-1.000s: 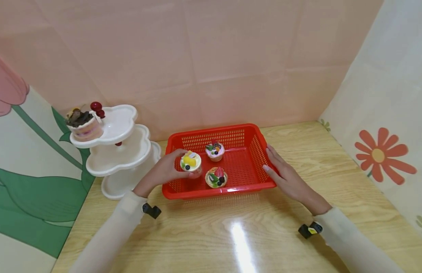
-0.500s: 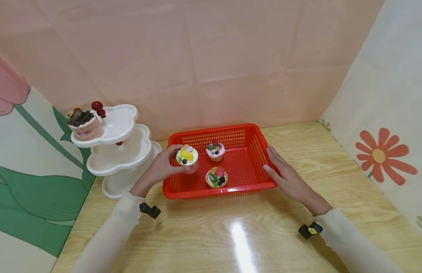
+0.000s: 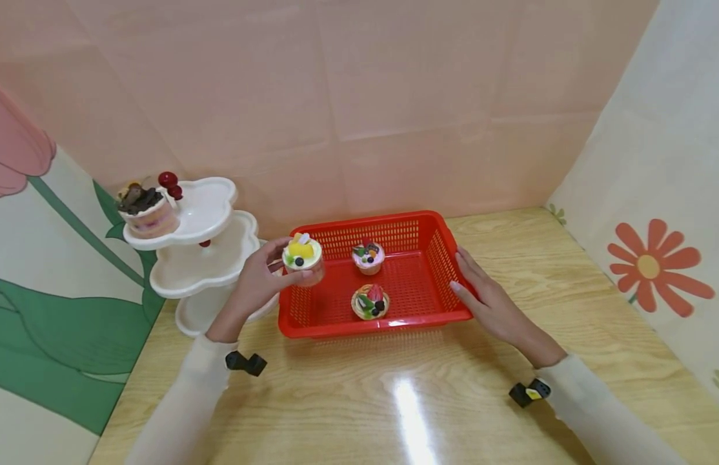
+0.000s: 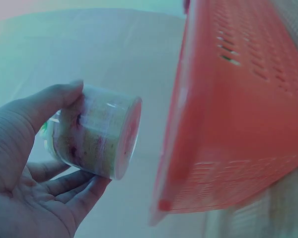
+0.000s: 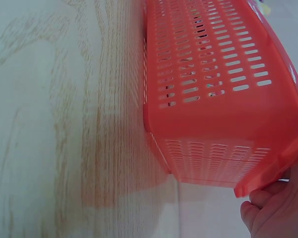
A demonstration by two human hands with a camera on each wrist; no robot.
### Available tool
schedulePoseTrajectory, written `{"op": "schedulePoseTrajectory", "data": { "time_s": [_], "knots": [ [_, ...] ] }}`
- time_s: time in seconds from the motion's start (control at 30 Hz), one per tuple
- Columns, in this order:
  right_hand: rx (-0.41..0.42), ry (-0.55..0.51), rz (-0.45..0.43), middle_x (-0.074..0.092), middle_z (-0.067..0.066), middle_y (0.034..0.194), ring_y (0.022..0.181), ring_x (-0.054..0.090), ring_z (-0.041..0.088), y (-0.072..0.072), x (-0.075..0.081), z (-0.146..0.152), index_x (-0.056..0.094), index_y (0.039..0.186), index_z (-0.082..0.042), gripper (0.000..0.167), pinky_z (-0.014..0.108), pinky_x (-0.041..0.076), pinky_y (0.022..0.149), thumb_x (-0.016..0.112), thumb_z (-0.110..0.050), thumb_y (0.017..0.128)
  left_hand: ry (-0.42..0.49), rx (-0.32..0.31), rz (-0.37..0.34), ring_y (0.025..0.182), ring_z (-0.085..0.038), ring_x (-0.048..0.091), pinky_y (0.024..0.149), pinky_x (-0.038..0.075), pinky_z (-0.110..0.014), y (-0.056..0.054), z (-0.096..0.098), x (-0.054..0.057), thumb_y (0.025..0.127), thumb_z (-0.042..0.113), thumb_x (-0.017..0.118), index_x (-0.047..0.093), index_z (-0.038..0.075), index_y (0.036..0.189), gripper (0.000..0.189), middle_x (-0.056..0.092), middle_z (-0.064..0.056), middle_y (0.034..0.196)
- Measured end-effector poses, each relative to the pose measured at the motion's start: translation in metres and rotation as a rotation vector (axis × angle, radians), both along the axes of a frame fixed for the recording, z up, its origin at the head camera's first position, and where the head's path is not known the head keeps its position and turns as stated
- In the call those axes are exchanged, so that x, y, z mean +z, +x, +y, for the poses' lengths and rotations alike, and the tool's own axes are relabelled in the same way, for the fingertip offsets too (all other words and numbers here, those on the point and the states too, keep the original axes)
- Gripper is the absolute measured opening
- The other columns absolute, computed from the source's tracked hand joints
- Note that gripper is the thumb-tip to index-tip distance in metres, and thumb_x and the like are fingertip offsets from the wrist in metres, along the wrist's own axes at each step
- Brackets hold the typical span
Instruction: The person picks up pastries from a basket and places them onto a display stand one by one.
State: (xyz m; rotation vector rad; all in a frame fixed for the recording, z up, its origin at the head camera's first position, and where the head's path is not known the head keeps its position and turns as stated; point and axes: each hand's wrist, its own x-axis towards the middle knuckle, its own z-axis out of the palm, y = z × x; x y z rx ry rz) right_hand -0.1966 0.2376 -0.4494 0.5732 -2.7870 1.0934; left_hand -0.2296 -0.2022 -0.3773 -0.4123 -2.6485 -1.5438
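Observation:
My left hand (image 3: 257, 278) holds a clear cup of layered cake (image 3: 303, 259), topped with cream, yellow fruit pieces and a dark berry, above the basket's left rim. In the left wrist view, the thumb and fingers pinch the sides of the cake cup (image 4: 97, 131), whose base faces the basket wall. My right hand (image 3: 492, 303) grips the right rim of a red plastic basket (image 3: 388, 325); in the right wrist view its fingertips (image 5: 260, 198) curl under the rim. Inside the basket are a pink-cream cupcake (image 3: 368, 257) and a fruit tart (image 3: 370, 302) with a strawberry.
Left of the basket stands a white three-tier stand (image 3: 202, 255) with a red knob (image 3: 168, 179). A chocolate-topped cake cup (image 3: 149, 213) sits on its top tier. The wooden table (image 3: 348, 394) meets a pink backdrop (image 3: 394, 116) behind and a flower-printed one at right.
My left hand has lifted the cake cup from the basket's left side and carried it left, over the rim. The right hand stays on the basket.

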Motion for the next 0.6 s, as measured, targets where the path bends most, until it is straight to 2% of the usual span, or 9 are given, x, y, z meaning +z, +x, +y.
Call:
{"op": "schedulePoseTrajectory", "data": {
  "time_s": [0.13, 0.43, 0.6],
  "knots": [
    [-0.005, 0.001, 0.003, 0.008, 0.005, 0.168, 0.152, 0.018, 0.039, 0.001, 0.0, 0.0, 0.014, 0.16, -0.015, 0.068, 0.068, 0.036, 0.106, 0.051, -0.03, 0.104, 0.01, 0.051, 0.043, 0.125, -0.03, 0.057, 0.105, 0.048, -0.047, 0.006, -0.005, 0.011, 0.079, 0.023, 0.085, 0.052, 0.007, 0.14, 0.072, 0.059, -0.013, 0.136],
    [-0.008, -0.008, 0.004, 0.008, 0.004, 0.168, 0.152, 0.018, 0.038, 0.001, 0.0, -0.001, 0.015, 0.16, -0.015, 0.068, 0.067, 0.037, 0.106, 0.051, -0.03, 0.104, -0.01, 0.146, 0.129, 0.123, -0.027, 0.058, 0.105, 0.048, -0.05, 0.021, -0.016, 0.038, 0.078, 0.033, 0.086, 0.055, 0.012, 0.139, 0.071, 0.061, -0.008, 0.134],
    [-0.007, -0.013, 0.004, 0.006, 0.001, 0.168, 0.152, 0.018, 0.039, 0.001, -0.001, 0.0, 0.015, 0.16, -0.015, 0.068, 0.065, 0.038, 0.104, 0.05, -0.029, 0.104, -0.062, 0.199, 0.178, 0.121, -0.025, 0.06, 0.103, 0.05, -0.047, 0.026, -0.023, 0.05, 0.078, 0.038, 0.085, 0.056, 0.013, 0.138, 0.071, 0.063, -0.006, 0.133]
  ]
}}
